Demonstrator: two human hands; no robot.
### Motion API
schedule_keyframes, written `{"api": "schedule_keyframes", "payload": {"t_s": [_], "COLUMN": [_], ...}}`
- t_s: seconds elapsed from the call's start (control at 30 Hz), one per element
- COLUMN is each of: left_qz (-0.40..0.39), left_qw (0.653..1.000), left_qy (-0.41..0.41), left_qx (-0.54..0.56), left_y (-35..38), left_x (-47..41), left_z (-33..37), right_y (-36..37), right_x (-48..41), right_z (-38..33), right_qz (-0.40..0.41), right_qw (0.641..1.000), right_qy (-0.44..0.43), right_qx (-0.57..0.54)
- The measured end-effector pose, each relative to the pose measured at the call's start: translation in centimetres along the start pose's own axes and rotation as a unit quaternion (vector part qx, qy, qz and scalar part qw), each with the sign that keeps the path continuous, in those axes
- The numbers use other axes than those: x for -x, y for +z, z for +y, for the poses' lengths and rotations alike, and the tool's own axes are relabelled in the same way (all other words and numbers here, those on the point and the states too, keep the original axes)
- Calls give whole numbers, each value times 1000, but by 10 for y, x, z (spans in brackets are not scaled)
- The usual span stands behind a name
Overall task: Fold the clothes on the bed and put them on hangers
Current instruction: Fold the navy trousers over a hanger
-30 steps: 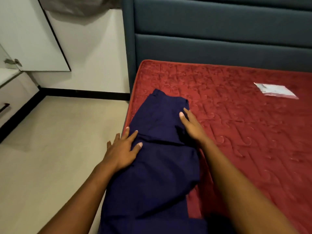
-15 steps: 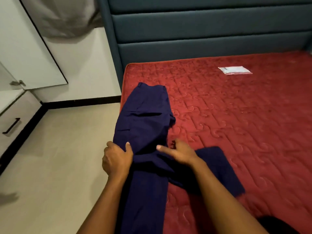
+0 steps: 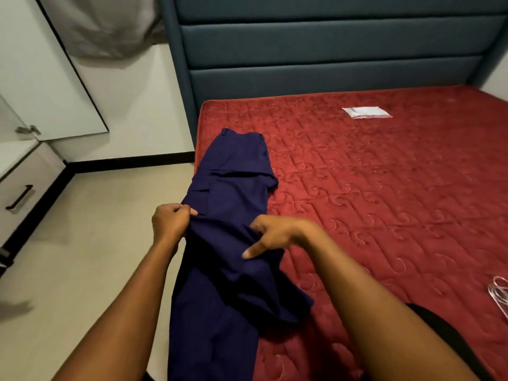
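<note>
Left hand (image 3: 171, 225): clenched on the floor-side edge of the navy trousers (image 3: 233, 188), apparently to steady them for a fold. Right hand (image 3: 277, 236): fingers curled into the cloth mid-leg, one finger straight, likely gathering the fold line. Trousers: along the floor-side edge of the red bed (image 3: 384, 215), waistband toward the headboard (image 3: 330, 50). Hangers (image 3: 499, 292): on the bed, well apart, not yet used.

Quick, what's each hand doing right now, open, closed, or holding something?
Left hand: grips the left edge of the dark navy cloth trousers.
Right hand: on the trousers, index finger extended; whether it grips them cannot be told.
</note>
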State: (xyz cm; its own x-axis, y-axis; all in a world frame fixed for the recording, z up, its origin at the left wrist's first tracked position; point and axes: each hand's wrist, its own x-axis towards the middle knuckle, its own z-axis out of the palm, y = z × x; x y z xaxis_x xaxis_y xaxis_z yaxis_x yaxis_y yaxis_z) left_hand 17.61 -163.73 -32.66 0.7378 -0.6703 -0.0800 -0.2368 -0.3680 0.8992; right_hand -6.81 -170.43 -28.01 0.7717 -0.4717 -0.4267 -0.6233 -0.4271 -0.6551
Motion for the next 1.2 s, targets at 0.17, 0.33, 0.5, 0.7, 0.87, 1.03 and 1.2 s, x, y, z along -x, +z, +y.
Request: {"api": "schedule_keyframes", "payload": {"t_s": [0.17, 0.33, 0.5, 0.7, 0.87, 1.03, 1.2], "left_qz": [-52, -227, -207, -65, -150, -188, -25], "left_qw": [931, 799, 961, 996, 988, 979, 982], "left_qy": [284, 346, 183, 66, -3, 58, 126], "left_qx": [-223, -436, -28, 13, 27, 48, 136], "left_y": [0, 24, 38, 73, 65, 77, 106], "left_x": [-46, -93, -173, -241, -235, -236, -269], "left_z": [-11, -13, 29, 57, 26, 10, 33], "right_y": [-90, -178, -272, -248, -180, -170, -195], "right_x": [-32, -85, -161, -264, -255, -257, -266], "right_z": [6, 4, -34, -7, 90, 129, 111], "right_qz": [128, 217, 404, 473, 358, 303, 348], "right_qw": [982, 953, 895, 877, 902, 889, 751], "right_qy": [76, 205, 166, 78, 221, 71, -39], "right_qx": [119, 62, 95, 32, -94, -337, -560]}}
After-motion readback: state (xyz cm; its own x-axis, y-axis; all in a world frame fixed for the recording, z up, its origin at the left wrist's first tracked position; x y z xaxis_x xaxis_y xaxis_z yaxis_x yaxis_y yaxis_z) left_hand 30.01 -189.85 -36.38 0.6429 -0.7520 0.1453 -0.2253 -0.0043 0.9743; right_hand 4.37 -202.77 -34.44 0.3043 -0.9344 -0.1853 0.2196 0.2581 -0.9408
